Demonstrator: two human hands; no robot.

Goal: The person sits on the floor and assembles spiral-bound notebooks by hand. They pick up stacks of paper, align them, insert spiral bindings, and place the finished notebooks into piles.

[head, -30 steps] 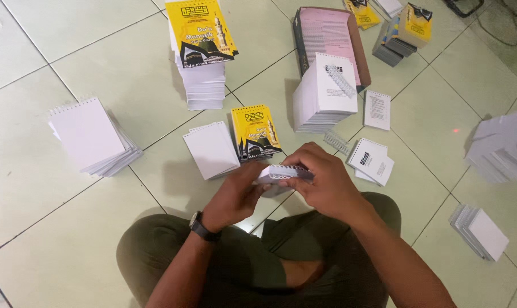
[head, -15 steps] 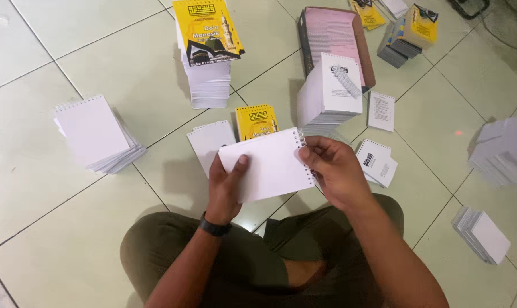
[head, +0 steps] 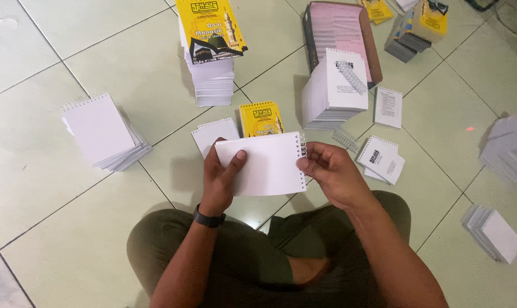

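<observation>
Right at the bottom centre of the frame, both hands are clamped on a white booklet (head: pixel 267 165) held over the lap — the left hand (head: pixel 223 179) grips its left edge with the thumb on top, the right hand (head: pixel 332 174) pinches the edge that carries the wire coil (head: pixel 302 146). Judging by the grip, the binding step is in hand; the next move would call for steady fingertip pressure along the coil. Just beyond, on the tiled floor (head: pixel 53 199), lies a yellow-covered booklet (head: pixel 260 118). Farther off — upper centre — stands a tall stack (head: pixel 211 80) with a yellow cover.
</observation>
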